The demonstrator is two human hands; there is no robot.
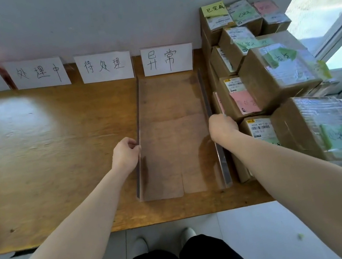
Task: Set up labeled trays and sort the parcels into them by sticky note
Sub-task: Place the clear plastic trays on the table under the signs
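My left grip (126, 152) pinches the left wall of the clear tray (222, 161). My right grip (223, 127) is curled over the right wall, so I hold the tray at both sides. It lies flat on the worktop (57, 146), and its far end is just below the paper label (167, 59) leaning on the wall. I judge this is the setting-up step. The neighbour label (104, 66) to the left has no tray before it, so next I should release and fetch another tray. The parcels (268, 75) with sticky notes are stacked just beside, at the right, not yet sorted.
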